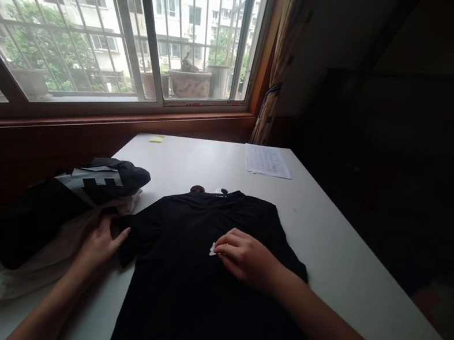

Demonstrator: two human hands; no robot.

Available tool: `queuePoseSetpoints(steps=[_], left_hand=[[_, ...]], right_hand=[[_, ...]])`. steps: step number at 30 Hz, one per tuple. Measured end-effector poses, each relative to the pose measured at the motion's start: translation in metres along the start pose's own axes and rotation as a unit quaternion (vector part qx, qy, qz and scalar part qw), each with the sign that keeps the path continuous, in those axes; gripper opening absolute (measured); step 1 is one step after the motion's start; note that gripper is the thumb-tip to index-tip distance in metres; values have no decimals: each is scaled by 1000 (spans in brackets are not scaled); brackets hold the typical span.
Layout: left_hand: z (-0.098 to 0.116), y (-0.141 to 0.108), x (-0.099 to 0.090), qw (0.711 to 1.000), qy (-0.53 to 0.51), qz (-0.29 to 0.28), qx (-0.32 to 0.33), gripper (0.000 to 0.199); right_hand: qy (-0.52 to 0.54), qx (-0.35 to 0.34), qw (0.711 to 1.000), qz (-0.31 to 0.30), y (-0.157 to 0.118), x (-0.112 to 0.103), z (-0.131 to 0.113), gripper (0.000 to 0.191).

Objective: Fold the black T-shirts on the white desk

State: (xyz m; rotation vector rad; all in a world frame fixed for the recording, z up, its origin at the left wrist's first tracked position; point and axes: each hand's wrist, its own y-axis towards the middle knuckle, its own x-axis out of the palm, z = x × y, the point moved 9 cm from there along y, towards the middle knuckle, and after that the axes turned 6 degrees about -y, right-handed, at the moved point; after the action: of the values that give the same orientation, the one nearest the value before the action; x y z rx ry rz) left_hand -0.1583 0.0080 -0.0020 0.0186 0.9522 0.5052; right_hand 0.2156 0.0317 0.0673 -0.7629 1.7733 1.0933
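A black short-sleeved T-shirt [185,256] lies spread on the white table [348,256], its collar toward the window. Over its chest, my right hand [241,254] has its fingers closed at a small white piece [213,249] with an uneven edge; what exactly it is does not show. My left hand [102,242] is by the shirt's left sleeve [142,225], thumb and fingers apart, thumb against the sleeve's edge. Right beside that hand is a heap of clothes [57,210], dark on top with a white-grey pattern and pale cloth beneath.
Two small round objects, one brown [198,189] and one white [220,191], sit just past the collar. Farther back are printed papers [268,161] and yellow sticky notes [156,139]. A barred window [146,32] and a tied curtain [273,84] stand behind the table.
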Motion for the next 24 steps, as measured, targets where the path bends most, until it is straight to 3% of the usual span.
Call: queuePoseSetpoints(steps=[9,15,19,24], left_hand=[[-1,0,1,996,-87,-19,9,56],[-9,3,3,995,-87,22,50,55],[-12,1,4,994,-89,24,63,55],[-12,-1,3,988,-126,26,80,56]], right_hand=[[64,-14,997,28,101,65,14,11],[73,11,997,29,167,102,11,7],[77,-12,997,9,203,125,-6,13],[130,-29,991,-32,239,154,-19,37]])
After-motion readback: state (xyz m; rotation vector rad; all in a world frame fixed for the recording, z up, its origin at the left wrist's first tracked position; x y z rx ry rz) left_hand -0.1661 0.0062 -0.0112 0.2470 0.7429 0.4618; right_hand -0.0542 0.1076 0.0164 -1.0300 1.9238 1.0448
